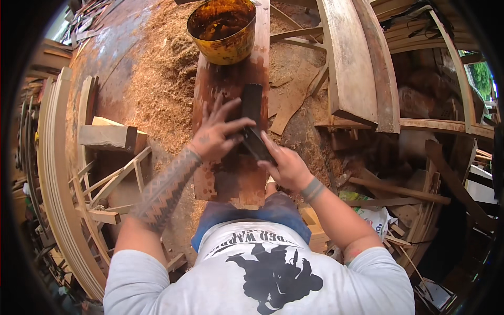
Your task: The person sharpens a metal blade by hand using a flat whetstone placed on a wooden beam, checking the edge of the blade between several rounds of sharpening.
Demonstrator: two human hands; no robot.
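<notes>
Over the wet wooden plank (253,193), near centre, the right hand (289,168) pinches a dark flat bar (258,145) between thumb and fingers. Toward ten o'clock, the left hand (215,135) spreads blurred fingers. A black rectangular block (252,100) lies toward twelve, a stained yellow tub (227,51) toward eleven.

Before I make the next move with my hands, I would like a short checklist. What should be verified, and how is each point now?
1. Right hand grips the dark piece: ok.
2. Left hand settled on the piece: cannot tell; it is blurred, fingers spread.
3. Dark block fixed in place: cannot tell; its near end is hidden.
4. Board dry: not ok; wet-looking patches show.
5. Bowl upright on the board: ok.
</notes>
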